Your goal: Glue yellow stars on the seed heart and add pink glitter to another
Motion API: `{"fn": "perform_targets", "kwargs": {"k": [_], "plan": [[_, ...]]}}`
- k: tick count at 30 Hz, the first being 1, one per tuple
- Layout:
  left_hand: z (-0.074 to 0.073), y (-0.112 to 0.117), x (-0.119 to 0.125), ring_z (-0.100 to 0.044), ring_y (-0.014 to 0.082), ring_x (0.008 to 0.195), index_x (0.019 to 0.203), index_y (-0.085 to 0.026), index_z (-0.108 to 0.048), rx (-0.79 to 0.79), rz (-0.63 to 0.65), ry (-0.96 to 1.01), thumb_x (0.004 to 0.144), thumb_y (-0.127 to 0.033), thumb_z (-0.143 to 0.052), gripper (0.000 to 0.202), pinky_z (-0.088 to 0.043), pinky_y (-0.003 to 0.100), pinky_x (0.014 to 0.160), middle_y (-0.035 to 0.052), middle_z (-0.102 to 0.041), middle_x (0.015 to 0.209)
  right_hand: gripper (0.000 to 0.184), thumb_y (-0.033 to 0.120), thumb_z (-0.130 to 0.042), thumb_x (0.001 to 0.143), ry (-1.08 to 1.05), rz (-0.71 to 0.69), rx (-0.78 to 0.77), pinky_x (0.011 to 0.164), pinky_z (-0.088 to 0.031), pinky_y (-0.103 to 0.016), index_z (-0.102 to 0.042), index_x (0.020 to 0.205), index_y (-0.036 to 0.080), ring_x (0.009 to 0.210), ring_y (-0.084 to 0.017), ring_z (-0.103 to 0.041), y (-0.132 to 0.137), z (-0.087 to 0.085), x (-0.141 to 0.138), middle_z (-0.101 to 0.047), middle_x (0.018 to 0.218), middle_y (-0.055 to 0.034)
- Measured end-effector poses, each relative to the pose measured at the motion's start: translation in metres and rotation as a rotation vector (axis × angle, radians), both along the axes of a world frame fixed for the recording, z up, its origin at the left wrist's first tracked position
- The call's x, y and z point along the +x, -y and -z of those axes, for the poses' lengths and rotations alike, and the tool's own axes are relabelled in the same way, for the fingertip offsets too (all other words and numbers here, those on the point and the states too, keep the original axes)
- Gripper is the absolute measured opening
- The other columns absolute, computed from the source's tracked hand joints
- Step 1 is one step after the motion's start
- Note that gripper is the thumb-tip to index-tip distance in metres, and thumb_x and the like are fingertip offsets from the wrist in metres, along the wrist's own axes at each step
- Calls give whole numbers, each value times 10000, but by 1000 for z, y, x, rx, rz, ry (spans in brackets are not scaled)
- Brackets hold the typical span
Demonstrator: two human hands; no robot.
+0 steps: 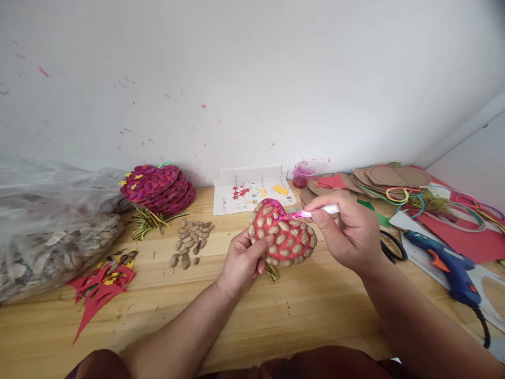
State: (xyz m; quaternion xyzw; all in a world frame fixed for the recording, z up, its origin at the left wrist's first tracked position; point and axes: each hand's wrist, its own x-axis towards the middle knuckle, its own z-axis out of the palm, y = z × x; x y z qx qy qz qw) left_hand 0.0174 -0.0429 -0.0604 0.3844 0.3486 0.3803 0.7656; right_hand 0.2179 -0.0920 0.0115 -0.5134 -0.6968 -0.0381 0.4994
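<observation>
1. One red studded piece point(282, 238).
2. One brush point(307, 213), against the studded piece.
3. One paint cup point(303, 175), behind it.
4. One lettered sheet point(223, 190), behind it.
5. One glue gun point(447, 266), right of it.
6. One purple stack point(160, 190), left of it.

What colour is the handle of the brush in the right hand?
The brush handle is white, best seen in the head view.

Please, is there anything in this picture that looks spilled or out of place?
Yes: pink specks mark the white wall, perhaps splashed from the brush. Red scraps also lie in an untidy heap on the table.
</observation>
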Motion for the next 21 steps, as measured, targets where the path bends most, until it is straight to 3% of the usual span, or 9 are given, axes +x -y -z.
{"fn": "perform_targets", "kwargs": {"k": [21], "plan": [[-1, 0, 1, -353, 20, 355, 738, -167, -580, 47, -28, 2, 675, -431, -912, 429, -266, 148, 313, -82, -530, 543, 92, 187, -638, 931, 95, 3, 52, 764, -504, -371, -677, 974, 258, 799, -204, -634, 2, -4, -4, -726, 833, -19]]}}
